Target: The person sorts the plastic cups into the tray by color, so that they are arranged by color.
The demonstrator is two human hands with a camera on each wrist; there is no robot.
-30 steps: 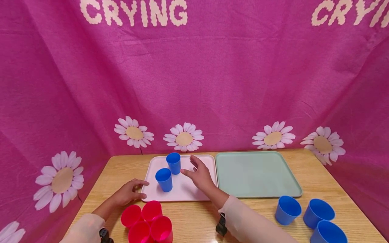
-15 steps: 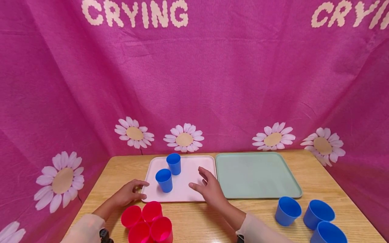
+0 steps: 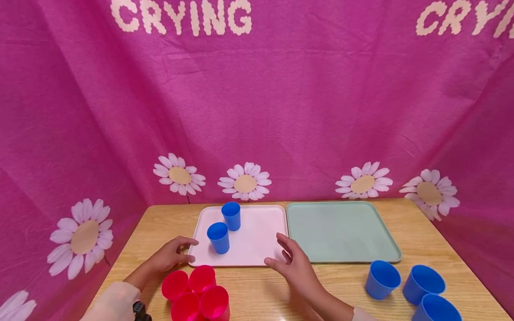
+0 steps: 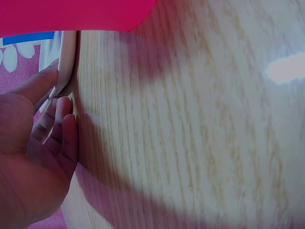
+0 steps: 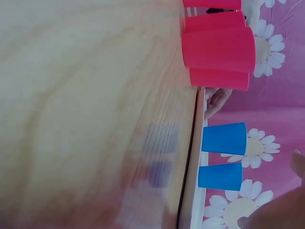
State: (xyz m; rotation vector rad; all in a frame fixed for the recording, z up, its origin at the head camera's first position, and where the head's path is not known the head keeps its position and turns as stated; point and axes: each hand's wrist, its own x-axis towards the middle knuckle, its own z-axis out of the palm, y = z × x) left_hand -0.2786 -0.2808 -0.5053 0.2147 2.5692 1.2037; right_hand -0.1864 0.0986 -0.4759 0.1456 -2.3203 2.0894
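Note:
My left hand [image 3: 170, 255] rests at the left edge of a white tray [image 3: 254, 249]. Its thumb and index finger touch the rim close to the front corner, while the other fingers [image 4: 70, 138] bend loosely outside it in the left wrist view. Two blue cups [image 3: 219, 240] [image 3: 231, 218] stand upright on the tray's left half, one behind the other. Over the tray's front right corner my right hand [image 3: 297, 269] hovers, fingers spread and holding nothing. Only part of that hand [image 5: 281, 210] shows in the right wrist view.
Several red cups [image 3: 195, 294] cluster on the wooden table [image 3: 257, 290], right in front of my left forearm. A green tray [image 3: 341, 232] lies against the white one's right side. Three blue cups [image 3: 381, 283] stand at the front right. Pink cloth [image 3: 281, 111] hangs behind and beside the table.
My right hand has moved away from the blue cups, rightward and toward me. My left hand, both trays and all the cups have stayed in place.

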